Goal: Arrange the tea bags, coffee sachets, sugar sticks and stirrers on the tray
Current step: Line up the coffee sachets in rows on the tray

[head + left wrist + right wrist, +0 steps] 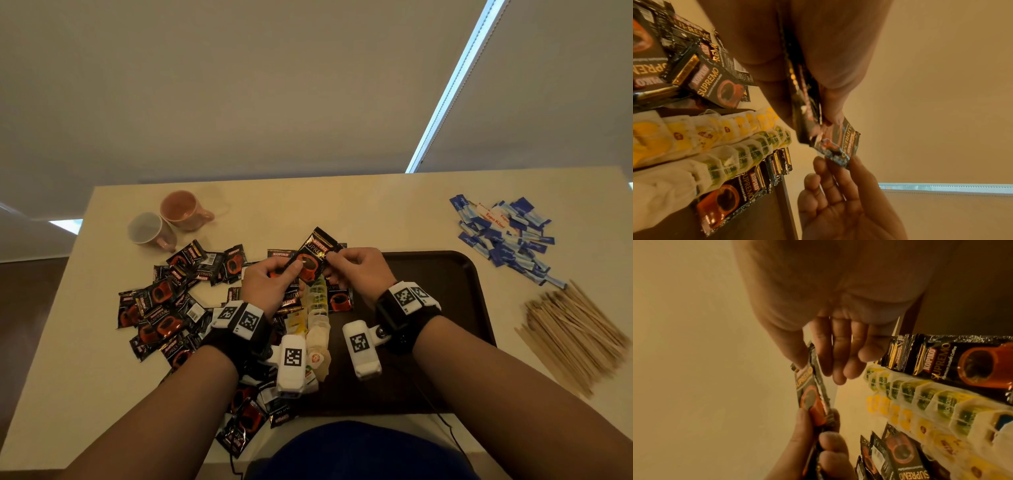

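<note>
Gripping one coffee sachet (313,257) upright — both hands, top edge tilted right.

Tray (455,274): right half bare dark surface, open to reach from the near and right sides. Tray's left part taken up by overlapping rows of tea bags (317,308) with a row of coffee sachets (339,299) just beside them. Both hands, left hand (270,277) and right hand (359,270), sit above those rows, blocking access from overhead. Left of tray: table crowded with loose sachets (161,308), little bare surface between them. Two mugs (168,219) at far left. Sugar sticks (507,236) and stirrers (572,335) heaped right of tray, near its edge. Far centre strip of table (342,205) bare.
</note>
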Demonstrator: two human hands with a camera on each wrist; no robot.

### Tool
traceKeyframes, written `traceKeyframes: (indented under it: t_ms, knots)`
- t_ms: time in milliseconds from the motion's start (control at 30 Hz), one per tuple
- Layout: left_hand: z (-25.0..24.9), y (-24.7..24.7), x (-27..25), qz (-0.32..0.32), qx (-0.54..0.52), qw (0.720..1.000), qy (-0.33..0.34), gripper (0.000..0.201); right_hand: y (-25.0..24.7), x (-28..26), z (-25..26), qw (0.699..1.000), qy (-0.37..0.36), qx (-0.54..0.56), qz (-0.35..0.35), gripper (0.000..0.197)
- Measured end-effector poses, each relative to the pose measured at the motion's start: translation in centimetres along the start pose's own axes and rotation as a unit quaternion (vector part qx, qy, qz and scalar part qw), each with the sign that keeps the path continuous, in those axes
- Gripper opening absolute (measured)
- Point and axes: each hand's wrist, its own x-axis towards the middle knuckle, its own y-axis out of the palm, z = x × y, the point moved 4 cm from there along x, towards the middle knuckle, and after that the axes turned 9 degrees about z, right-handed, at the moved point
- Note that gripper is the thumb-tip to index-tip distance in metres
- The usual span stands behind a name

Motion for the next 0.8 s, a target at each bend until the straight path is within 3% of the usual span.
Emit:
traceKeyframes:
  t_ms: [167,300,500,633,700,800]
  knots:
    - [0.2,0.1,-0.1,0.017,0.044,0.999,0.008,0.002,-0.2,0.1,0.0,0.999,-0.004,0.037,-0.019,0.013]
    - [0.3,0.2,-0.5,0.017,-0.025,0.999,-0.021,0.011,-1.4,0.2,-0.2,0.998,-0.003,0.054,-0.038,0.011]
    - [0.5,-0.3,-0.6,0.024,-0.039,0.998,-0.031,0.014,-4.9,0.7,-3.2,0.989,0.06,-0.116,-0.066,0.017]
    - [0.6,-0.4,-0.6,0.027,-0.036,0.998,-0.034,0.014,-5.1,0.5,-6.3,0.955,0.119,-0.269,-0.037,0.013]
    - [0.6,-0.5,-0.6,0.03,-0.037,0.998,-0.034,0.014,-4.7,0.6,-7.4,0.945,0.146,-0.29,-0.032,0.007]
    - [0.6,-0.7,-0.5,0.029,-0.035,0.998,-0.034,0.014,-4.2,0.7,-8.2,0.944,0.168,-0.281,-0.04,0.016]
